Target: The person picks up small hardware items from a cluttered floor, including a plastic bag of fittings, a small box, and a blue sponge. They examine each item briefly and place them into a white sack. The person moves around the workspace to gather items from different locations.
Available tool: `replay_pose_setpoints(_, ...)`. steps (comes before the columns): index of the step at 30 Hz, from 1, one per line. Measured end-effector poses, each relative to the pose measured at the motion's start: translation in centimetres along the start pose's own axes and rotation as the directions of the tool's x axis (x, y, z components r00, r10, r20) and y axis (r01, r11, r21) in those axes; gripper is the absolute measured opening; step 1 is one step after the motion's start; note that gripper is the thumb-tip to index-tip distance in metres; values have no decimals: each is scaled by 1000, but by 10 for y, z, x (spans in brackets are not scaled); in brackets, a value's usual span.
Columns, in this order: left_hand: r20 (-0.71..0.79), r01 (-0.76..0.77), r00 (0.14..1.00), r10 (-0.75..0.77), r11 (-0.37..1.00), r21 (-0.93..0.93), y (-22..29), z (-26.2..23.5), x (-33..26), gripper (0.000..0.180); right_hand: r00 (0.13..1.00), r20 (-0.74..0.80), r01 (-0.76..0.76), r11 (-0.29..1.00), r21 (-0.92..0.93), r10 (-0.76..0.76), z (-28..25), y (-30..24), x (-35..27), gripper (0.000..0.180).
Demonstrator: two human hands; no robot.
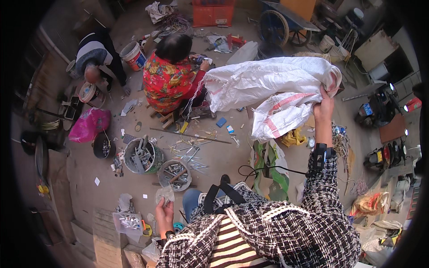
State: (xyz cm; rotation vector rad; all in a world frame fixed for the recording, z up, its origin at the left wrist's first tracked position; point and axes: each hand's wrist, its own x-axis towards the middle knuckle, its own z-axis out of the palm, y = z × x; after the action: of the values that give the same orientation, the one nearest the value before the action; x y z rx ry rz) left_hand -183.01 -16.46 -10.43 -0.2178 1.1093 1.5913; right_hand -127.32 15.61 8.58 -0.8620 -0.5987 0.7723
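Out to the right, my right hand [325,107] grips the bunched edge of a white woven sack [259,82] with red stripes. The sack hangs stretched out toward the left, and its loose end reaches a seated person. Low on the left, my left hand [164,217] pinches a small crumpled piece of clear plastic film [166,194]. Just beyond that film stands a round tub [189,181] of metal rods and bolts. A larger bucket [156,167] of metal parts is beside it.
A person in a red floral jacket [163,82] sits ahead; another person [94,56] bends over a bucket at far left. Long bolts [194,158] and a metal rod [192,135] litter the floor. A cart [279,22] stands at the back, motorbikes [380,111] at right.
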Motion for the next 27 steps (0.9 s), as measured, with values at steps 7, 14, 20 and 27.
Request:
replay_pose_setpoints(7,18,199,979,-204,970,141,-40,80,53,24,974,-181,122,990,-74,-134,-93,-25,62,44)
replay_pose_setpoints(14,54,265,956,-288,929,258,-50,141,127,26,901,-393,89,963,-253,-186,-153,-21,79,39)
replay_pose_setpoints(20,35,306,941,-337,892,333,-28,196,191,29,803,-527,-8,879,-476,-278,-192,-42,83,40)
replay_pose_setpoints(27,8,325,935,-354,867,379,-15,251,233,34,725,-591,-147,759,-635,-353,-245,-69,103,35)
